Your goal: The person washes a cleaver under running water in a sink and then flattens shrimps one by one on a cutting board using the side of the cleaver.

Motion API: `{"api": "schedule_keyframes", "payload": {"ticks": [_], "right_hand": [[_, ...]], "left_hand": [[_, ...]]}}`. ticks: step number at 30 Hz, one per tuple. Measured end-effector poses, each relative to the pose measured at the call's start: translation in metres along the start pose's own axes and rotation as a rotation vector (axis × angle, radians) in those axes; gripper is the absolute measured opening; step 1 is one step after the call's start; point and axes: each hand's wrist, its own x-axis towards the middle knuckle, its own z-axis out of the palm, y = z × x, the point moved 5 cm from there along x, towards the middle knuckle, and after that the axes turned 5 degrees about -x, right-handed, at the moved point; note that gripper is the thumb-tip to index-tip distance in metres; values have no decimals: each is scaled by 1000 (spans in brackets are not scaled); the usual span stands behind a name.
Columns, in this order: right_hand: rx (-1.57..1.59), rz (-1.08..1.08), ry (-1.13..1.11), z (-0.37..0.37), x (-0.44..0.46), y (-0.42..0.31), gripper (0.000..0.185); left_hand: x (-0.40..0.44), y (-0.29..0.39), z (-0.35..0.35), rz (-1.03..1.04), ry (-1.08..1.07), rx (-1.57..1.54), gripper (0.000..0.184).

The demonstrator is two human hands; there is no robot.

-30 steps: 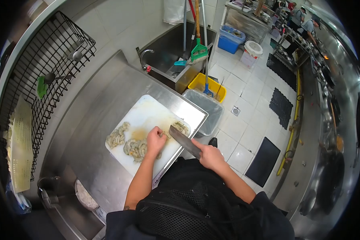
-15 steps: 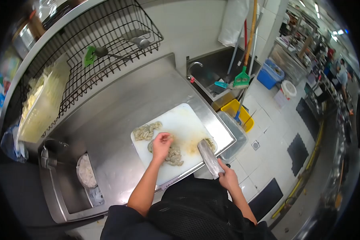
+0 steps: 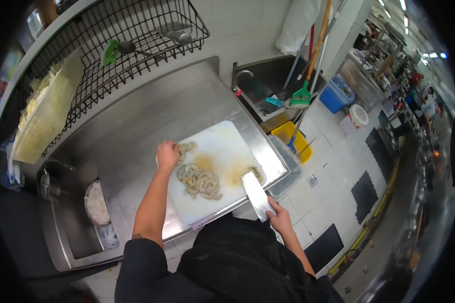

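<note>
A white cutting board (image 3: pixel 222 136) lies on the steel counter with peeled-looking raw shrimp (image 3: pixel 201 182) heaped near its middle. A smaller group of shrimp (image 3: pixel 187 147) sits at the board's far left corner. My left hand (image 3: pixel 168 154) is over that corner group, fingers curled; what they hold is hidden. In my right hand (image 3: pixel 279 217) is a cleaver (image 3: pixel 257 194) by its handle, its broad blade slanting over the board's right front edge. Beside the blade tip is a small dark pile of scraps (image 3: pixel 256 173). Brownish wet stains mark the board's right half.
Left, a small sink holds a round container of white contents (image 3: pixel 97 202). Above the counter hangs a black wire basket (image 3: pixel 131 60) with a tilted pale strainer (image 3: pixel 48 116). At right stand a dark sink (image 3: pixel 268 81), a broom (image 3: pixel 301 96) and a yellow bucket (image 3: pixel 301 146).
My left hand has moved from the middle heap to the group at the board's far left corner. The cleaver stays in my right hand, its blade face turned brighter. The whole view has shifted slightly.
</note>
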Motion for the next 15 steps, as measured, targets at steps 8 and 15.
{"api": "schedule_keyframes", "payload": {"ticks": [8,15], "right_hand": [[189,174,-66,-18,-35,-1,59],[33,145,-92,-72,-35,-14,56]], "left_hand": [[-50,62,-4,-93,-488,-62,21],[-64,44,8,-86,-359,-175,25]]}}
